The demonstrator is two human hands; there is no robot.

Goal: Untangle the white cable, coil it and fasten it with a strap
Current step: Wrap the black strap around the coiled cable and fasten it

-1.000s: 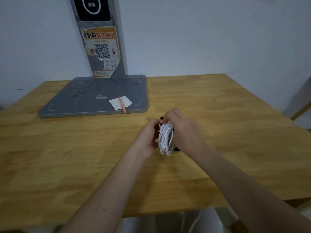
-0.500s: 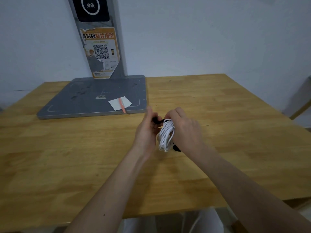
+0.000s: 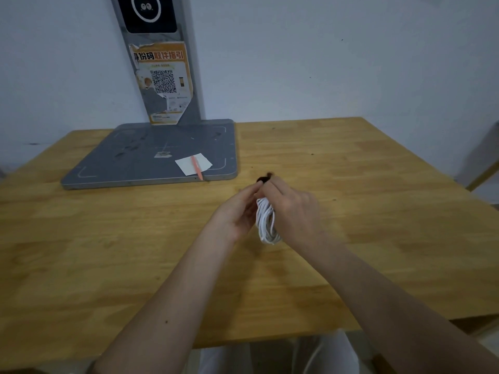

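Right hand (image 3: 294, 209) grips the coiled white cable (image 3: 266, 222); left hand (image 3: 239, 209) pinches the black strap (image 3: 263, 180), best pulled snug.

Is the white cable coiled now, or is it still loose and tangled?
Coiled. The white cable hangs as one tight bundle of loops between the left hand and right hand; no loose strand shows.

Coiled cable (image 3: 266, 222) between hands, above table (image 3: 378, 184); stand base (image 3: 140, 157) behind-left.

A grey stand (image 3: 151, 157) with an orange poster (image 3: 162, 82) occupies the wooden desk's (image 3: 351, 184) upper left. A white paper slip (image 3: 189, 165) and orange pen (image 3: 197, 171) lie on its base.
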